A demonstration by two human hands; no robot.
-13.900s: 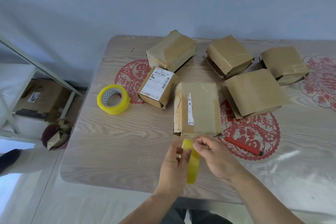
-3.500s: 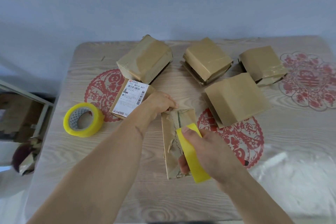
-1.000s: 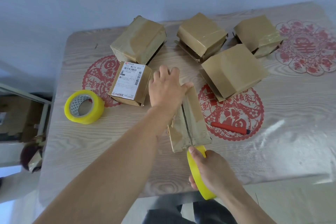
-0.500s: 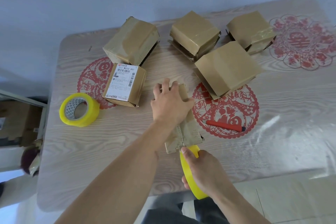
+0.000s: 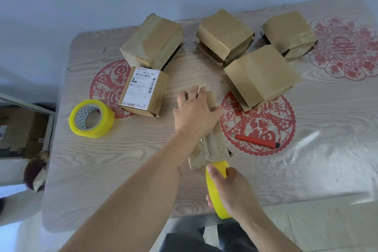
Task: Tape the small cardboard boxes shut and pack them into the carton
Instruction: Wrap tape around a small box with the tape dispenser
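A long, worn cardboard box [image 5: 214, 147] lies in the middle of the table, its near end towards me. My left hand [image 5: 194, 112] lies over its far half, fingers curled over the far end. My right hand [image 5: 231, 188] grips a yellow tape roll [image 5: 212, 190] held on edge right at the box's near end, thumb on top of the roll. Several other small boxes sit behind: a labelled box [image 5: 143, 92], a big taped box [image 5: 153, 42], and three more, such as the brown box [image 5: 259, 73].
A second yellow tape roll [image 5: 92, 118] lies flat at the left. A red utility knife [image 5: 255, 141] lies right of the held box on a red paper-cut decoration. The table's [image 5: 102, 170] near edge runs just under my right hand. A shelf with a carton stands at far left.
Over the last second my left hand slid along the top of the box towards its far end, and my right hand kept the roll at the near end. The view shifted slightly.
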